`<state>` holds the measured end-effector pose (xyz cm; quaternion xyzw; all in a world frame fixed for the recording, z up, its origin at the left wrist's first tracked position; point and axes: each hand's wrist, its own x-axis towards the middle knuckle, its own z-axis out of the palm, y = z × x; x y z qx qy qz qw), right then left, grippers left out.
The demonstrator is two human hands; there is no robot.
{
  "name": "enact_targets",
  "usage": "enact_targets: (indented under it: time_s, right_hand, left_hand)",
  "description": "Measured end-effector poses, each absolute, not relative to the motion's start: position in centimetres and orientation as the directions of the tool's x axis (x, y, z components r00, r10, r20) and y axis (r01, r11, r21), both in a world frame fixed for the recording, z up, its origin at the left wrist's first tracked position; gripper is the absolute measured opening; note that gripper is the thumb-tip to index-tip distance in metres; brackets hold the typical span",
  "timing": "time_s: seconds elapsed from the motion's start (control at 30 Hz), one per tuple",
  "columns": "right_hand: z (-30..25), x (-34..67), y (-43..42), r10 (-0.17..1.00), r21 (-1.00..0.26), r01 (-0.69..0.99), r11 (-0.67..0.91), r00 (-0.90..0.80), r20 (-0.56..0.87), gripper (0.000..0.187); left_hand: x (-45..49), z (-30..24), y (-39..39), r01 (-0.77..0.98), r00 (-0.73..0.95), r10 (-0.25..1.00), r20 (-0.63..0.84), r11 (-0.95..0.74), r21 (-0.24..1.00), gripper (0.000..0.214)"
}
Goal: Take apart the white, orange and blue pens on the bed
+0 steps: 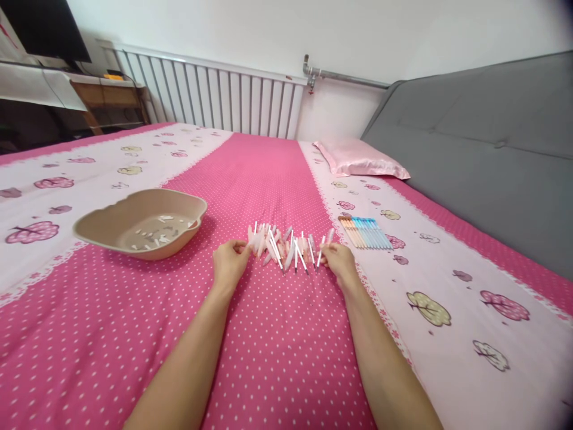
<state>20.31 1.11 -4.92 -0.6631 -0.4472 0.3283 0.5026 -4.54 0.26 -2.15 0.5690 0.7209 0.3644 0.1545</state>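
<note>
A loose pile of several white and pale pink pens (pixel 286 243) lies on the pink dotted bedspread (pixel 268 346). My left hand (pixel 230 263) rests at the pile's left end, fingers curled and pinching a pen there. My right hand (pixel 339 261) is at the pile's right end, fingers closed around a pen. To the right, a neat row of several orange and blue pens (pixel 364 232) lies side by side on the sheet.
A beige plastic basin (pixel 111 224) holding small white scraps stands to the left. A pink pillow (pixel 358 158) lies against the grey headboard (pixel 483 149) on the right. A white radiator (pixel 215 98) runs along the far wall, with a wooden desk (pixel 107 98) at the far left.
</note>
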Motion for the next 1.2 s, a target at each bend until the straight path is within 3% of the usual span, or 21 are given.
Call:
enact_targets:
  time_s: [0.13, 0.27, 0.4, 0.57, 0.87, 0.97, 1.13, 1.2]
  right_hand:
    - [-4.8, 20.8, 1.3, 0.919, -0.883, 0.459, -0.102, 0.384, 0.093, 0.028]
    - [-4.8, 22.3, 1.3, 0.792, -0.645, 0.728, -0.235, 0.528, 0.307, 0.042]
    - [-6.0, 22.6, 1.6, 0.672, -0.593, 0.676, -0.437, 0.684, 0.285, 0.057]
    - [-6.2, 23.0, 3.1, 0.6, -0.539, 0.632, -0.556, 0.754, 0.266, 0.062]
    - [-5.5, 27.6, 6.4, 0.681, -0.368, 0.668, -0.647, 0.723, 0.115, 0.064]
    - [-5.0, 28.5, 7.3, 0.706, -0.346, 0.677, -0.65, 0.706, 0.054, 0.064]
    - [-4.5, 29.2, 8.4, 0.695, -0.331, 0.656, -0.678, 0.719, -0.002, 0.081]
    - [-4.6, 29.1, 8.7, 0.693, -0.327, 0.655, -0.681, 0.721, 0.0, 0.075]
  left_hand:
    - [-4.6, -2.7, 0.7, 0.767, -0.195, 0.971, 0.136, 0.065, 0.639, 0.034]
    - [-4.6, -2.4, 0.5, 0.804, -0.185, 0.974, 0.132, 0.073, 0.59, 0.034]
    - [-4.7, -2.2, 0.4, 0.838, -0.16, 0.98, 0.116, 0.073, 0.541, 0.033]
    - [-5.0, -2.2, 0.5, 0.863, -0.138, 0.984, 0.112, 0.064, 0.5, 0.034]
    - [-5.5, -2.4, 0.8, 0.882, -0.149, 0.981, 0.123, 0.076, 0.465, 0.035]
    - [-5.5, -2.4, 0.7, 0.882, -0.174, 0.978, 0.116, 0.102, 0.46, 0.037]
    - [-5.5, -2.3, 0.5, 0.88, -0.189, 0.976, 0.106, 0.12, 0.459, 0.042]
    - [-5.5, -2.4, 0.5, 0.879, -0.184, 0.977, 0.104, 0.116, 0.462, 0.042]
